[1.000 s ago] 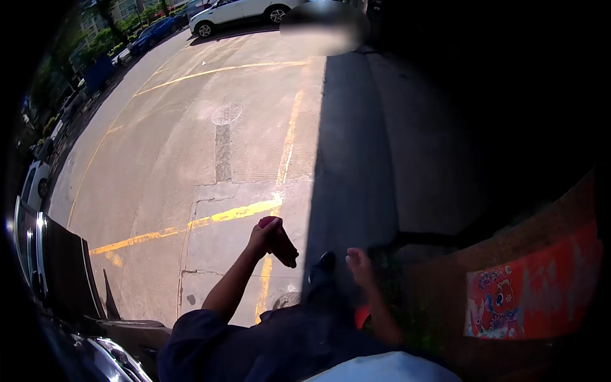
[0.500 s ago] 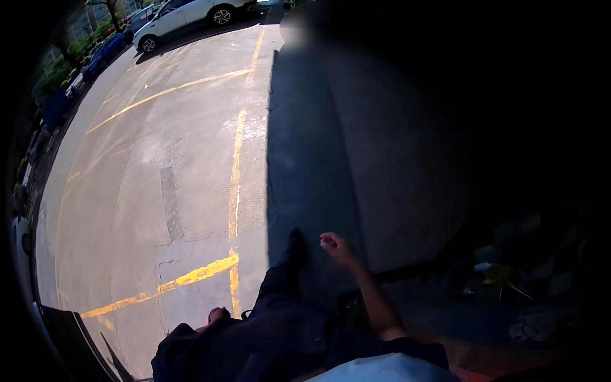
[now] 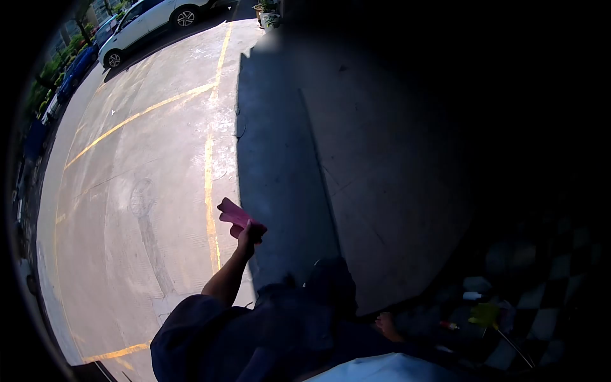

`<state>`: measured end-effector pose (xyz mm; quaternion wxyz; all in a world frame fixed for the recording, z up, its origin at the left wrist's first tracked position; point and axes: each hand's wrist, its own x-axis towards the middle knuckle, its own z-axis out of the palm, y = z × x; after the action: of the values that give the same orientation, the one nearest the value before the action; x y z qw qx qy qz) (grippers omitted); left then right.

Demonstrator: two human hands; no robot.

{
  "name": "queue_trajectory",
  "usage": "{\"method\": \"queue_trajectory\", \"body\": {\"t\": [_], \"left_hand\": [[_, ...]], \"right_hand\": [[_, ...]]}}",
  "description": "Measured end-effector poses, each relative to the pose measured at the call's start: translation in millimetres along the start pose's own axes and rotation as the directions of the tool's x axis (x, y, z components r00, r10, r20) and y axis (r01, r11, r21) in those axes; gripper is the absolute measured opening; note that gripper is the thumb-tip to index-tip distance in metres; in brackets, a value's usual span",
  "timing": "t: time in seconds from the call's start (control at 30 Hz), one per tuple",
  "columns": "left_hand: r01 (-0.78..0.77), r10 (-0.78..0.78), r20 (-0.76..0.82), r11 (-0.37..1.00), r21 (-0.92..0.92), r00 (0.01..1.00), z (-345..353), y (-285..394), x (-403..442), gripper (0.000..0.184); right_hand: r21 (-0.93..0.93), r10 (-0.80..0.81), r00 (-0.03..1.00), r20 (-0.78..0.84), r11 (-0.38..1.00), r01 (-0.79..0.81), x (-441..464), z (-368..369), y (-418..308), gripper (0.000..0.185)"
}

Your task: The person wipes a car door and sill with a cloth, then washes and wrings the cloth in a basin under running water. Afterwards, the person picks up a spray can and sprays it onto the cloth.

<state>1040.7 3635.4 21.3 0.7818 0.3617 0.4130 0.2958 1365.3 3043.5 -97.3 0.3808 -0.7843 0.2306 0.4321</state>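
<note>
Pink, limp material, apparently a cloth (image 3: 235, 214), is showing in the left hand (image 3: 247, 237), whose fingers are closing around one end while loose flaps are fanning out forward and to the left. This hand is reaching out in front of the body, with the cloth lying across the view of the boundary between sunlit pavement (image 3: 153, 127) and a shaded strip (image 3: 273, 153). The right hand (image 3: 386, 326) is hanging low beside the dark clothing (image 3: 254, 337), mostly in shadow; its fingers are appearing bent, but whether it is holding anything cannot be told. On the left, the pavement is spreading broadly, with yellow lines (image 3: 208, 172) running along and across it, towards a white car (image 3: 146, 28) well ahead. The shaded strip is running straight forward between the bright ground and a dim brownish floor (image 3: 382, 191), a thin dark edge separating these last two. Potted plants (image 3: 270, 21) are standing near its far end. Beyond the right hand, a yellow object (image 3: 484, 314) and a small red item (image 3: 448, 325) are lying near a checkered floor (image 3: 544, 296), where deep darkness is hiding the farther edges.
</note>
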Motion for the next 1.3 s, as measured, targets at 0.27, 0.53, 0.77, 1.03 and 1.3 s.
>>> {"method": "queue_trajectory", "body": {"t": [0.27, 0.53, 0.77, 1.03, 1.3], "left_hand": [[-0.349, 0.392, 0.21, 0.912, -0.215, 0.896, 240.7, 240.2, 278.7, 0.055], [-0.4, 0.473, 0.228, 0.865, -0.303, 0.851, 410.8, 380.9, 417.0, 0.047], [-0.338, 0.338, 0.003, 0.941, 0.028, 0.941, 475.8, 396.1, 588.0, 0.043], [0.163, -0.184, -0.033, 0.932, -0.324, 0.982, 515.3, 424.9, 791.2, 0.037], [0.093, -0.098, 0.043, 0.581, -0.808, 0.994, 553.4, 464.0, 1040.6, 0.036]], "right_hand": [[-0.143, -0.087, 0.958, 0.272, 0.981, 0.129, 168.7, 43.1, -198.8, 0.017], [-0.143, -0.512, 0.748, 0.422, 0.777, 0.613, 158.4, 252.4, -701.0, 0.018], [0.076, -0.62, 0.548, 0.562, 0.699, 0.711, 204.1, 367.0, -984.6, 0.026], [-0.139, -0.115, 0.874, 0.473, 0.969, 0.202, 453.9, 268.9, -1008.6, 0.041], [-0.057, 0.134, 0.989, 0.068, 0.99, -0.13, 448.7, 227.5, -1103.2, 0.018]]}}
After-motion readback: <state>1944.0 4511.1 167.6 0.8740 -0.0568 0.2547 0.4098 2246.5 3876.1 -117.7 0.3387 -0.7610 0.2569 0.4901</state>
